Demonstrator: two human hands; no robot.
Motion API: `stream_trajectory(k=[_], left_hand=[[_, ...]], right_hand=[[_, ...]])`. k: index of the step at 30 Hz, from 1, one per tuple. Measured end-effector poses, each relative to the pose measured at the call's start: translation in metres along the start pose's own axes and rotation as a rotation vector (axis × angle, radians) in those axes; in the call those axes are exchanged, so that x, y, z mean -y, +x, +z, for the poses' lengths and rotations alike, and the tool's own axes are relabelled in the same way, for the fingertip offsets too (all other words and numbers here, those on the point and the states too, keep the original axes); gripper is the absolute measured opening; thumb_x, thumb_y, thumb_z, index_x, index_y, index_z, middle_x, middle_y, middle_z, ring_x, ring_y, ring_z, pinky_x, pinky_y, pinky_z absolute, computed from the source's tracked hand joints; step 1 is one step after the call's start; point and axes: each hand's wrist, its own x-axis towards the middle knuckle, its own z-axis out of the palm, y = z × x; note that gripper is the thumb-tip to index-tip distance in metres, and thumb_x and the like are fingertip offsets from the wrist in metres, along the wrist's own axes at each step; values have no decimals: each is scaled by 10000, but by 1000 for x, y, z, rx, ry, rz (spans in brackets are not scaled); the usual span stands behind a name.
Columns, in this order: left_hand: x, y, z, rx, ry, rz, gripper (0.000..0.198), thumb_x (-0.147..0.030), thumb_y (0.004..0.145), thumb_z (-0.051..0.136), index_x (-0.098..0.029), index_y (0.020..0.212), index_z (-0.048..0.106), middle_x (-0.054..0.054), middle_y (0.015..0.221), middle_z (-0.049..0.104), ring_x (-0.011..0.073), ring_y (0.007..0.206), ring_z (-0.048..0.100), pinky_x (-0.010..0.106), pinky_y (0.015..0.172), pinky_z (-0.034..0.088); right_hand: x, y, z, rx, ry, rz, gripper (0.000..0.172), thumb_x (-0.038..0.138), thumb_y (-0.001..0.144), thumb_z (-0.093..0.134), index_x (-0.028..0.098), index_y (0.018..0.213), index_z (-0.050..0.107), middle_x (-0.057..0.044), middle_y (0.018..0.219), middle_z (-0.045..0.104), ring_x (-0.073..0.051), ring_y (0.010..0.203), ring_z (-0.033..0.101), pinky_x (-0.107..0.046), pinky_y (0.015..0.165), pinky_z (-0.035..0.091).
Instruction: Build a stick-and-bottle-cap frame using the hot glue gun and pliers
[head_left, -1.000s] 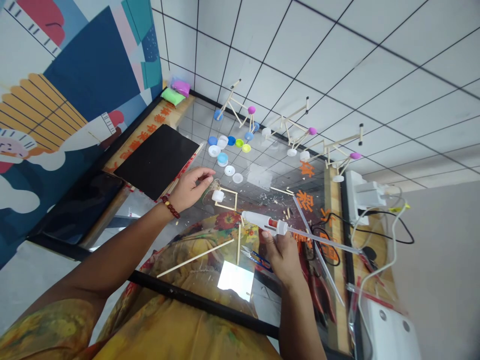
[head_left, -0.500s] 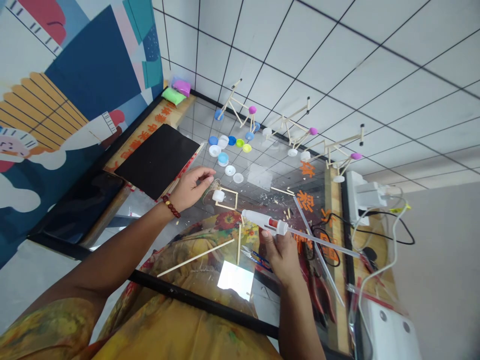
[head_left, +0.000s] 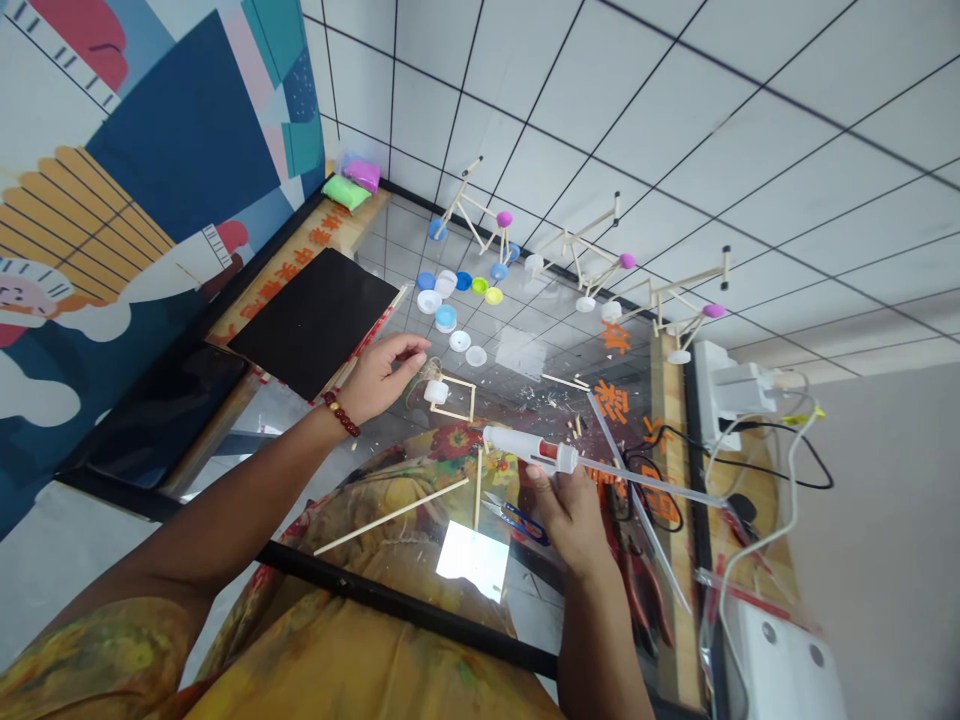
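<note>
A white hot glue gun point(head_left: 517, 443) is held by my right hand point(head_left: 566, 505), fingers wrapped round its handle. The nozzle points left, and a clear glue stick point(head_left: 652, 480) runs out of its back. My left hand point(head_left: 384, 378) is closed, thumb and index tip brought together; whatever is between them is too small to make out. Just right of those fingertips lies a small frame of wooden sticks point(head_left: 472, 400) with a white bottle cap point(head_left: 435, 391) at its left side. Blue-handled thread snips point(head_left: 517, 517) and two loose sticks point(head_left: 390, 517) lie below the glue gun.
Bottle caps point(head_left: 446, 317) lie mid-table. Stick models point(head_left: 577, 250) with purple balls stand along the far edge. A black sheet point(head_left: 315, 320) is at left. Pliers point(head_left: 646, 585), a loose glue stick point(head_left: 641, 505), a power strip point(head_left: 712, 395) and cables point(head_left: 791, 500) are at right.
Both hands stay almost still. The glue gun has shifted very slightly, with its nozzle remaining below the stick frame.
</note>
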Motion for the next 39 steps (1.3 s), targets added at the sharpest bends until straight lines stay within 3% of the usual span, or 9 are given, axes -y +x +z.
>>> stream_trajectory(k=[5,13,22,29,39], left_hand=[[0,0,0,-2,-1,-23,225,-319,900,577,-181,1052,668,66,1028,709,171,931,660,308,855,533],[1,0,0,1,8,-25,237,-340,900,576,-185,1054,668,68,1022,712,174,922,662,312,844,539],[1,0,0,-6,13,-13,228,-326,897,582,-179,1047,670,66,1009,711,168,905,660,309,838,538],[-2,1,0,-8,7,-17,223,-325,895,582,-178,1038,671,67,1011,711,171,908,662,311,841,540],[-2,1,0,-6,2,-26,224,-319,893,585,-174,1038,674,71,1017,713,171,910,663,313,841,542]], right_hand=[[5,0,-1,42,141,5,279,427,932,512,188,993,644,-66,855,704,-243,794,659,-375,727,516],[4,2,6,-167,241,73,300,403,917,540,164,1059,653,-122,1032,684,-263,952,643,-448,865,503],[-3,0,6,-80,93,11,302,445,904,540,199,1039,651,-107,992,698,-287,952,633,-473,839,501],[2,5,5,-20,73,-8,275,431,911,524,204,1025,629,-77,892,692,-252,813,641,-459,796,495],[-2,0,4,-58,71,-19,267,418,908,544,212,1048,640,-102,999,687,-289,984,616,-499,877,463]])
